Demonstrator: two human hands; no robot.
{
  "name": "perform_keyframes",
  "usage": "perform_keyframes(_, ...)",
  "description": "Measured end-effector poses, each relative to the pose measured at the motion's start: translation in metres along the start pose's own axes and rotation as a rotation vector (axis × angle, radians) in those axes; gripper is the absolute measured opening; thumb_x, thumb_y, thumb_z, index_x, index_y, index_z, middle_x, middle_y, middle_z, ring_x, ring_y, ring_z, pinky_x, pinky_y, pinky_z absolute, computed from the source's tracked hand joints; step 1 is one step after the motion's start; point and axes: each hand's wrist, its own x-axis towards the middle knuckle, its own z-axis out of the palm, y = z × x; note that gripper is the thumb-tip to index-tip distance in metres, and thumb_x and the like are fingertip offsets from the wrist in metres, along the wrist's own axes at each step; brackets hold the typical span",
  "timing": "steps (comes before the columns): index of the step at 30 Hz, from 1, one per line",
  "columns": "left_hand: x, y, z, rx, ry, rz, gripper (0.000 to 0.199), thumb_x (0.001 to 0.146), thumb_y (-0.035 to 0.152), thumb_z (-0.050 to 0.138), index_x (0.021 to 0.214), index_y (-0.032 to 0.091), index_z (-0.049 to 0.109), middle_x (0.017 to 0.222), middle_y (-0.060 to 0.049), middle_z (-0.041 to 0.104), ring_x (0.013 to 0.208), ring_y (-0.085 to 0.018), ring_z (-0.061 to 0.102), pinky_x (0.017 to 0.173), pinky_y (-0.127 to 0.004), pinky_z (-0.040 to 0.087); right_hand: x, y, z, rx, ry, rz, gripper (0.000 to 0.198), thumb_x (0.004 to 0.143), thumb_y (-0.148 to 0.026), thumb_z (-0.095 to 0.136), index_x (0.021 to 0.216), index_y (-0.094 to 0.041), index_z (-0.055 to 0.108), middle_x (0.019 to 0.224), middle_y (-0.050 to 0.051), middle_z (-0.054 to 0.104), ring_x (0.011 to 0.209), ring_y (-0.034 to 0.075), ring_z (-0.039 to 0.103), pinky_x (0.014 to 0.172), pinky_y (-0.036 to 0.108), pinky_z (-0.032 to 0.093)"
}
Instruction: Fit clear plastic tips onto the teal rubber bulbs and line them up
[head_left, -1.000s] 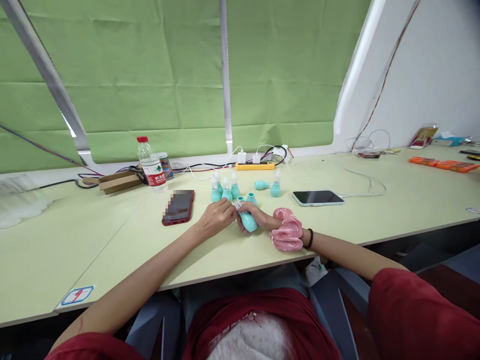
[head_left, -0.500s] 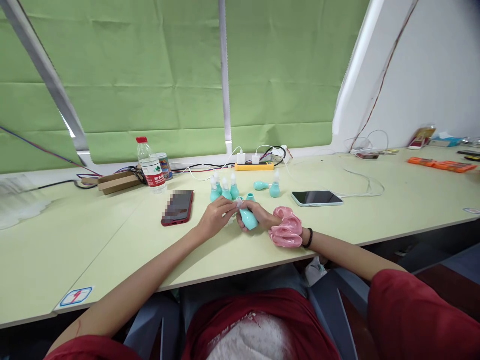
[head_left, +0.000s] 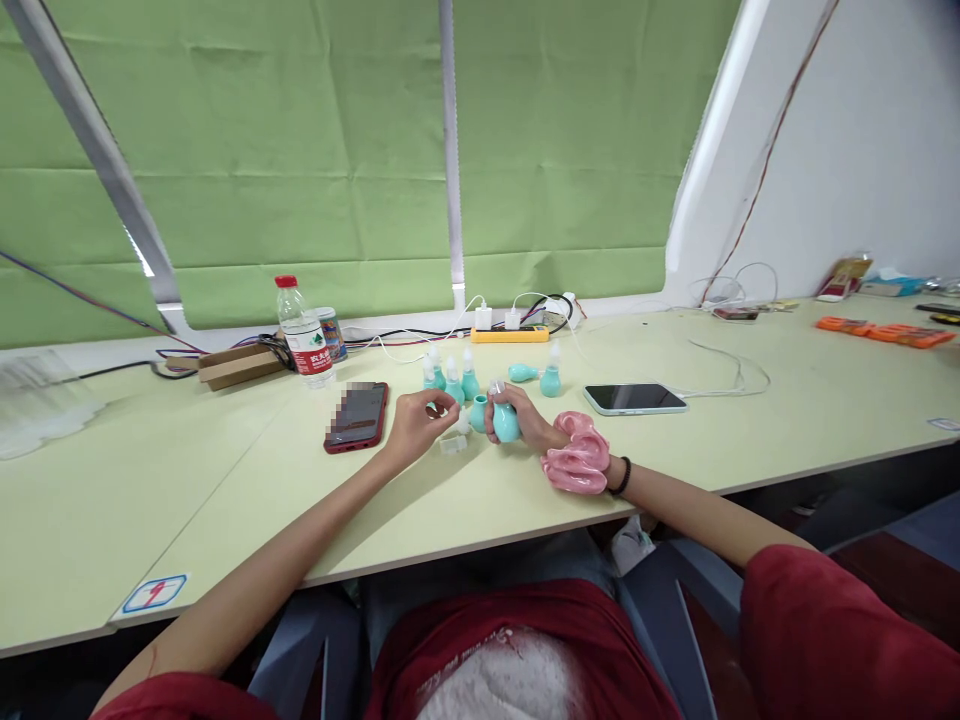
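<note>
In my right hand [head_left: 517,415] is a teal squeeze-bulb nasal aspirator [head_left: 505,424], held upright with its clear tip [head_left: 496,387] pointing up. My left hand [head_left: 421,420] is apart from it, thumb and forefinger pinched together beside a small whitish translucent piece [head_left: 463,420]. Whether the fingertips grip that piece cannot be made out. Just below lies a clear plastic piece [head_left: 454,444] on the table. Between my hands stands a teal bulb with an open top [head_left: 478,413]. Behind them are several teal bulbs with clear tips [head_left: 453,385].
Farther back, one teal bulb [head_left: 523,372] lies on its side next to an upright one [head_left: 550,376]. A red-edged phone [head_left: 358,417] lies left, another phone [head_left: 634,398] right. A water bottle [head_left: 307,345] and a yellow power strip [head_left: 510,336] stand along the back.
My left hand has moved left, away from the aspirator in my right hand. The right hand has shifted slightly right, and the bulb is now more upright, uncovering the open-topped bulb.
</note>
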Motion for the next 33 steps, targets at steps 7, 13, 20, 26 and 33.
perform_keyframes(7,0.008,-0.024,0.0,0.095,-0.264,-0.172,0.02,0.062,0.021,0.056,0.076,0.01,0.066,0.065,-0.006,0.064,0.057,-0.013,0.056,0.056,-0.022,0.043,0.001,0.002,0.0,-0.095,-0.053,-0.09,0.013,0.062,-0.013,0.05,0.071,-0.017,0.042,0.045,-0.007,0.048,0.037,0.009,0.047,0.038,0.019,0.036)
perform_keyframes(13,0.005,-0.013,-0.003,0.084,-0.091,-0.13,0.025,0.073,0.029,0.046,0.08,0.012,0.063,0.065,-0.003,0.062,0.059,-0.011,0.053,0.056,-0.02,0.041,0.0,0.007,0.001,-0.42,-0.085,-0.135,0.004,0.06,-0.016,0.048,0.062,-0.013,0.049,0.05,-0.004,0.049,0.043,0.008,0.047,0.044,0.018,0.036)
perform_keyframes(20,-0.006,0.018,0.004,0.146,-0.228,-0.009,0.038,0.075,0.042,0.041,0.049,0.014,0.043,0.044,0.003,0.04,0.044,-0.007,0.034,0.046,-0.021,0.026,-0.009,0.006,0.012,-0.719,-0.044,-0.257,0.015,0.061,-0.023,0.049,0.052,-0.013,0.042,0.049,-0.005,0.034,0.048,0.005,0.033,0.042,0.016,0.025)
perform_keyframes(26,-0.007,0.016,0.01,-0.15,-0.388,-0.067,0.041,0.079,0.041,0.034,0.047,0.015,0.032,0.044,0.004,0.03,0.044,-0.006,0.025,0.044,-0.021,0.022,-0.009,0.006,0.014,-0.673,-0.081,-0.311,0.013,0.064,-0.019,0.045,0.053,-0.013,0.041,0.05,-0.005,0.035,0.049,0.005,0.032,0.043,0.017,0.026)
perform_keyframes(33,-0.005,0.014,0.014,-0.588,-0.444,-0.263,0.043,0.075,0.045,0.04,0.046,0.015,0.034,0.041,0.005,0.03,0.037,-0.003,0.023,0.037,-0.02,0.019,-0.009,0.002,0.013,-0.678,-0.12,-0.452,0.009,0.066,-0.016,0.044,0.059,-0.014,0.049,0.053,-0.002,0.044,0.051,0.008,0.039,0.048,0.02,0.031)
